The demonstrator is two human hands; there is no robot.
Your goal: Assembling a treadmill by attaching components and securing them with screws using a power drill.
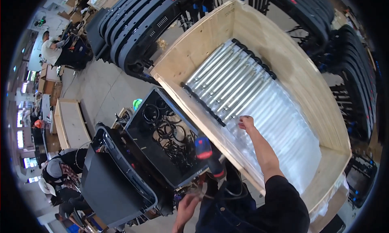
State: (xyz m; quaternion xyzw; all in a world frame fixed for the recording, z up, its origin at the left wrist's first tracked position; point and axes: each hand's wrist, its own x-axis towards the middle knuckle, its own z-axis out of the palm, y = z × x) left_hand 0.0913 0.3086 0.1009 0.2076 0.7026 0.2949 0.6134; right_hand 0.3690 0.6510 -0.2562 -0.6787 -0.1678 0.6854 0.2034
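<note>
My right hand reaches into a large wooden crate, its fingers curled together above the metal rods. What they hold, if anything, is too small to make out. Rows of silvery rods with black ends lie side by side in the crate. Beside my hand, clear plastic film covers the nearer part of the load. Low in front of my body is my left hand, fingers loosely bent and apart, with no held thing showing. A blue-and-red power tool with a dark body is between my hands, beside the crate wall.
Left of the crate stands a dark bin of black rings and small parts. A large black panel is nearer me. Stacked black frames stand behind, more frames at right. Other people are at the left.
</note>
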